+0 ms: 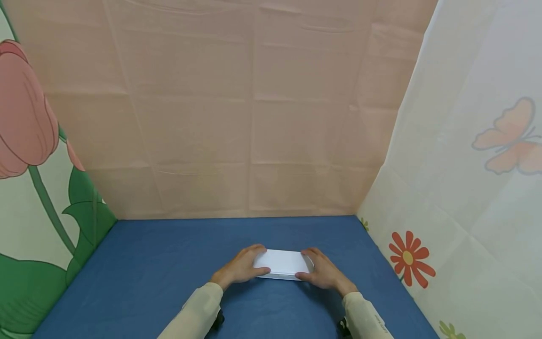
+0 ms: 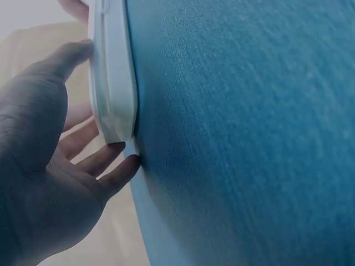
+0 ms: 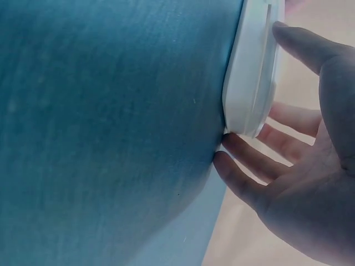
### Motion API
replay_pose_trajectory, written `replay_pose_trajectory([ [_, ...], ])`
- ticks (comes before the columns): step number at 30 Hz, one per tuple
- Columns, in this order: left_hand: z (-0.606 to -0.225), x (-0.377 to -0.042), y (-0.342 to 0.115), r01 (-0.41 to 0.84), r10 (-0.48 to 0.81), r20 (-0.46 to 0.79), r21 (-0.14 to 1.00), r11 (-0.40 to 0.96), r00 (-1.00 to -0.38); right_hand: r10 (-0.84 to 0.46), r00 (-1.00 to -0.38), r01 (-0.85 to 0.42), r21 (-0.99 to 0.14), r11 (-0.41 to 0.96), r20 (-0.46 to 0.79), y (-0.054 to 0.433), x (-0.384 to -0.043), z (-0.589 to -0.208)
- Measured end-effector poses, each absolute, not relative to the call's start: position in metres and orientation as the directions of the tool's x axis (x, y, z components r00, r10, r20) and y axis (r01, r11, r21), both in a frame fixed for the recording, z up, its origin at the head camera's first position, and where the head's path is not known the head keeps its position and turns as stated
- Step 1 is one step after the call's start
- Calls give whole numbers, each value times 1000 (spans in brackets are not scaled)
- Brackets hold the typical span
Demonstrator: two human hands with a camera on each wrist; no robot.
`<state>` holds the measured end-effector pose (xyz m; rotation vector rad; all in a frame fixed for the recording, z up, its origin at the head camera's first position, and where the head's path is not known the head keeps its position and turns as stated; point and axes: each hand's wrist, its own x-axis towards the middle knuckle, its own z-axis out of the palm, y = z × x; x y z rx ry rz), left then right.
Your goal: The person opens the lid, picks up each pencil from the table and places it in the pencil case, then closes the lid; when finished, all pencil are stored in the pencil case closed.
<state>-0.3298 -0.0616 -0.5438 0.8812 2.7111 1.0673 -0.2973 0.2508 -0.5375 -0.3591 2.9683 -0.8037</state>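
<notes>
A flat white box (image 1: 282, 262) with a seam along its near side lies on the blue tabletop (image 1: 178, 263), in front of the person. My left hand (image 1: 241, 267) grips its left end, thumb at the near top edge and fingers around the end. At the opposite end, my right hand (image 1: 322, 271) holds it in the same way. The left wrist view shows the box's rounded corner (image 2: 119, 83) close against the blue cloth, with the lower fingertips by its base. In the right wrist view, the thumb touches the box's side (image 3: 249, 77) near the seam.
A beige cloth wall (image 1: 250, 117) rises behind the table. On the left stands a panel with a printed tulip (image 1: 25, 113); on the right hangs a white curtain (image 1: 444, 188) with flowers and a butterfly. Blue cloth surrounds the box.
</notes>
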Motion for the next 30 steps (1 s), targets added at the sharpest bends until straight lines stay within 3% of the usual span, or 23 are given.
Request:
replay_pose_trajectory([
  [18, -544, -329, -58, 380, 476, 70, 707, 596, -876, -221, -975, -203, -482, 853, 20, 248, -300, -538],
  [30, -543, -328, -58, 387, 484, 66, 698, 602, -873, -220, -975, -207, -482, 852, 29, 247, -298, -536],
])
